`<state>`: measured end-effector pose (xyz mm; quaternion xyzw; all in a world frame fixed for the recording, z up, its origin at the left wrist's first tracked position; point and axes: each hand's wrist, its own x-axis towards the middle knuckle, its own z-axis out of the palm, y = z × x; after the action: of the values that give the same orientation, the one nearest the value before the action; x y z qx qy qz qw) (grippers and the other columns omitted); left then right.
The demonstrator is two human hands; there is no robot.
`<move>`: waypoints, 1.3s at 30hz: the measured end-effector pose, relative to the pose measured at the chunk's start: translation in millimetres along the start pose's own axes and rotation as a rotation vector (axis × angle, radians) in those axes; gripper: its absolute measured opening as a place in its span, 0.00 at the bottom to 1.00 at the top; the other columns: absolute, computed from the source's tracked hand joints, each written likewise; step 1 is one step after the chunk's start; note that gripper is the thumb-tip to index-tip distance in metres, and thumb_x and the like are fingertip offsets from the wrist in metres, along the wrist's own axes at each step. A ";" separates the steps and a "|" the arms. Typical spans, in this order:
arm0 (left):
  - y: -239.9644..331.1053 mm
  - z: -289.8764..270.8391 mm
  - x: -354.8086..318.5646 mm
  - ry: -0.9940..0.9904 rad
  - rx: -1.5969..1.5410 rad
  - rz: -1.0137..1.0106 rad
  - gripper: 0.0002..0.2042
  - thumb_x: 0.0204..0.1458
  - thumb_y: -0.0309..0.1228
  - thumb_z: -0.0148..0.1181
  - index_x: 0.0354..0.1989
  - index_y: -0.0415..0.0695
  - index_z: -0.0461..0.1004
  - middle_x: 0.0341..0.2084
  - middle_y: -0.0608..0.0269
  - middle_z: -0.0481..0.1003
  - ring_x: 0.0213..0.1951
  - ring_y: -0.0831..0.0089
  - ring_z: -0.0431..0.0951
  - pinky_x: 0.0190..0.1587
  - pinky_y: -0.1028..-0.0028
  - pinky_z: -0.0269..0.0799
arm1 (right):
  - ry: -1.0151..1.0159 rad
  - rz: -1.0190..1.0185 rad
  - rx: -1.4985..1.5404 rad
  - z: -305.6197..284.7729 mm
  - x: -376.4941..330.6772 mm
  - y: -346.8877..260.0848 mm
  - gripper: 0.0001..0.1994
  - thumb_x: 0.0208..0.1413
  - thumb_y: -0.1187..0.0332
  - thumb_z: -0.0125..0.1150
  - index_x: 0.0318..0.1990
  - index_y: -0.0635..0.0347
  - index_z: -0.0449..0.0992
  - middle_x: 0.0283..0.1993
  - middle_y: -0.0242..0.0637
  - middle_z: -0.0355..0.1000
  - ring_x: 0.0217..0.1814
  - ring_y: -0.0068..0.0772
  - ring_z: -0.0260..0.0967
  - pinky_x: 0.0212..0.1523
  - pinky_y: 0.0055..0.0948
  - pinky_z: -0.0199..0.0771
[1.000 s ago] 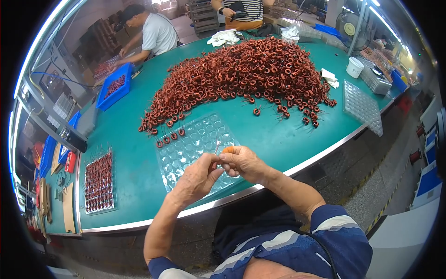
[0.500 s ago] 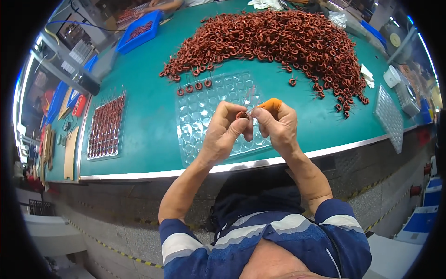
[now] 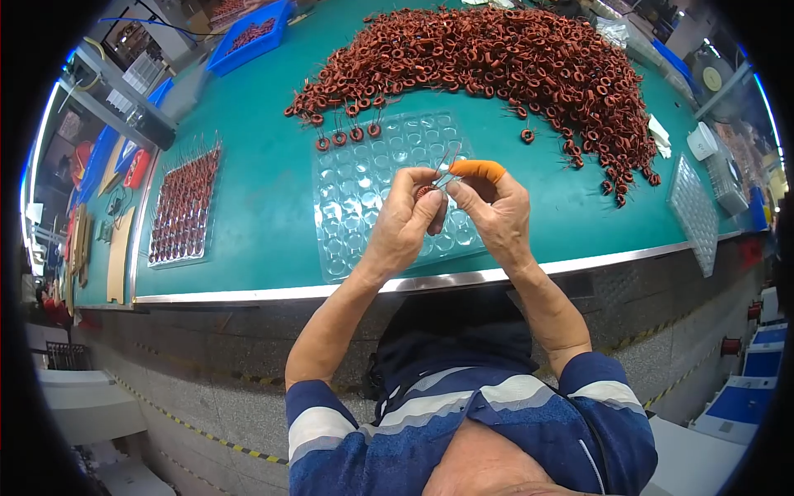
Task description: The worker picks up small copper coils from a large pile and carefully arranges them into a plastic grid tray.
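Observation:
Over a clear plastic tray (image 3: 337, 248) with round pockets, my left hand (image 3: 397, 227) pinches a copper-red toroidal coil (image 3: 425, 192) between thumb and fingers. Thin wire leads (image 3: 447, 163) stick up from that coil. My right hand (image 3: 500, 221) is closed at the leads, thumb against the index finger, which wears an orange finger cot (image 3: 478, 170). Its fingertips partly hide the wire. A short row of similar coils (image 3: 356, 134) sits along the tray's far left edge, leads pointing away from me.
A large heap of coils (image 3: 496, 62) covers the far part of the green table (image 3: 256, 198). To the left stands a filled tray (image 3: 184, 211) of coils. Farther back is a blue bin (image 3: 251, 40). An empty pocketed tray (image 3: 693, 211) leans at the right edge, near a white cup (image 3: 701, 142).
My right index finger has straightened and lies more level above the thumb. The leads now show more clearly above the coil. The whole view has shifted slightly.

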<state>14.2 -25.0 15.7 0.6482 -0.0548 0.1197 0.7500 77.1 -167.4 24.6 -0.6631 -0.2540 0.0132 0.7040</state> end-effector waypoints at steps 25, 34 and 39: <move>-3.6 12.9 -7.6 0.020 -0.257 -0.082 0.07 0.63 0.30 0.43 0.43 0.39 0.62 0.21 0.65 0.62 0.23 0.77 0.61 0.26 0.77 0.61 | -0.028 0.193 0.448 -6.6 -0.7 9.7 0.11 0.61 0.67 0.58 0.40 0.67 0.77 0.30 0.32 0.72 0.33 0.20 0.67 0.38 0.20 0.69; 10.3 15.3 -1.5 -0.108 -0.429 -0.183 0.08 0.62 0.30 0.46 0.43 0.37 0.64 0.22 0.65 0.62 0.24 0.78 0.60 0.25 0.77 0.61 | -0.139 0.170 0.584 -16.7 5.4 8.6 0.15 0.64 0.64 0.54 0.50 0.66 0.75 0.34 0.30 0.72 0.35 0.18 0.68 0.38 0.19 0.68; 13.1 10.0 -3.9 -0.047 -0.489 -0.239 0.10 0.62 0.29 0.47 0.47 0.38 0.61 0.22 0.66 0.61 0.23 0.79 0.60 0.24 0.78 0.61 | -0.192 0.160 0.454 -13.6 6.4 5.0 0.14 0.62 0.65 0.56 0.46 0.67 0.78 0.31 0.30 0.73 0.33 0.19 0.68 0.39 0.20 0.69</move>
<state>7.8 -33.6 28.8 0.4522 -0.0222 -0.0016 0.8916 89.4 -177.2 22.2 -0.5016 -0.2570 0.1884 0.8043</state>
